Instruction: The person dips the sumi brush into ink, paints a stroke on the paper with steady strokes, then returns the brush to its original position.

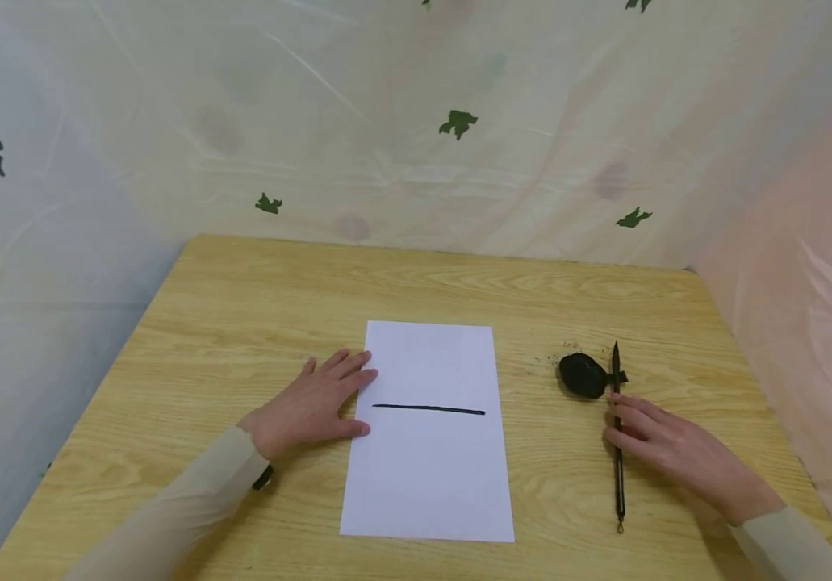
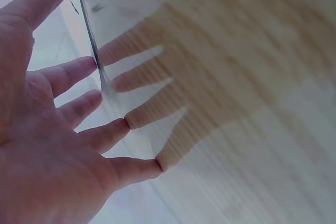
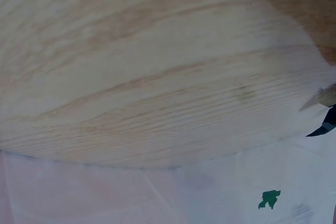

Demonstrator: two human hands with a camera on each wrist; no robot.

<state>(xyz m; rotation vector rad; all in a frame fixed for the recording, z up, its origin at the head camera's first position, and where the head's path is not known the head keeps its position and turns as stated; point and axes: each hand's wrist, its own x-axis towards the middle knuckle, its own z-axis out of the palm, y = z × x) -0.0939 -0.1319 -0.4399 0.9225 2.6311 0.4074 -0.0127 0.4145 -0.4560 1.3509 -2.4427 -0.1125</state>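
My left hand (image 1: 310,407) lies with fingers spread at the left edge of a white sheet of paper (image 1: 430,484), its fingertips and thumb on the margin. The left wrist view shows that palm and the fingertips (image 2: 143,169) touching the glossy tabletop, with the paper's edge running between. One black horizontal stroke (image 1: 430,409) crosses the sheet. On the right, my right hand (image 1: 684,452) holds a dark writing brush (image 1: 619,484) between thumb and fingers, its tip pointing away from me. The brush crosses the short handle of a black ink dish (image 1: 581,376).
The wooden table (image 1: 299,282) is bounded by pale sheeting (image 1: 386,97) with green bird shapes at the back and sides. Small dark specks (image 1: 571,345) mark the wood near the dish. In the right wrist view the brush tip (image 3: 320,129) shows at the right edge.
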